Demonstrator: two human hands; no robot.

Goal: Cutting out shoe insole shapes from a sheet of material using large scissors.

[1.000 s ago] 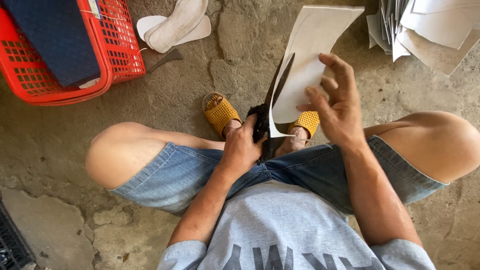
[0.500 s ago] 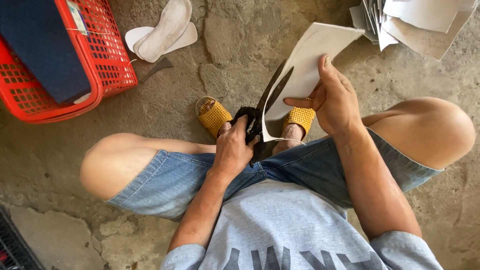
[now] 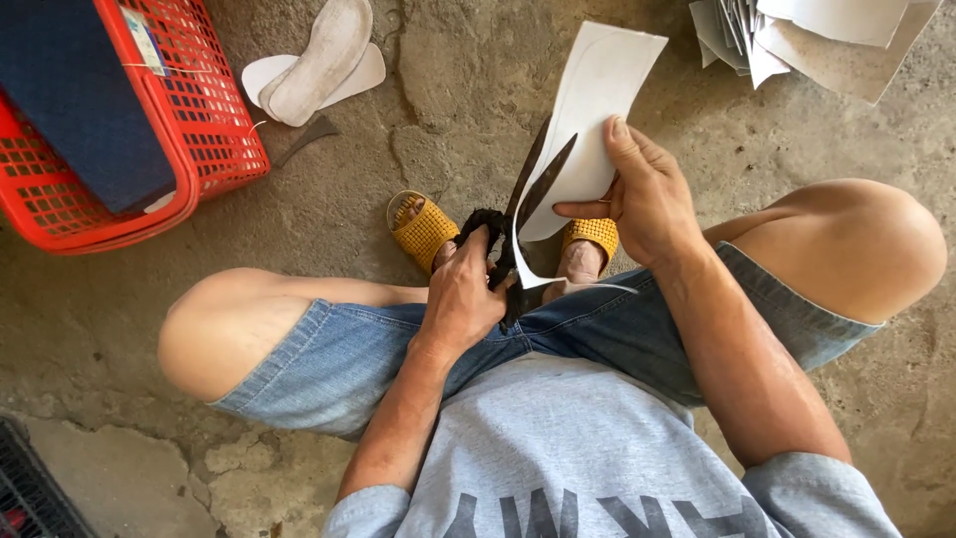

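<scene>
My left hand (image 3: 463,299) grips the black handles of large scissors (image 3: 533,194). Their dark blades stand apart and point up and away from me, biting into the edge of a white sheet (image 3: 597,90). My right hand (image 3: 642,194) pinches that sheet from the right, thumb on its face. A thin cut strip (image 3: 543,282) curls down off the sheet by the scissor handles. I sit low with knees spread, in denim shorts and yellow sandals (image 3: 423,231).
A red plastic basket (image 3: 214,139) holding a dark blue sheet sits at the upper left. Two white insole shapes (image 3: 319,60) lie on the concrete floor beside it. A pile of white sheets (image 3: 817,35) is at the upper right.
The right hand has turned and lowered the sheet, shifting its grip from the lower edge to the right side. The scissors have worked further along the sheet's edge, and the cut strip is longer.
</scene>
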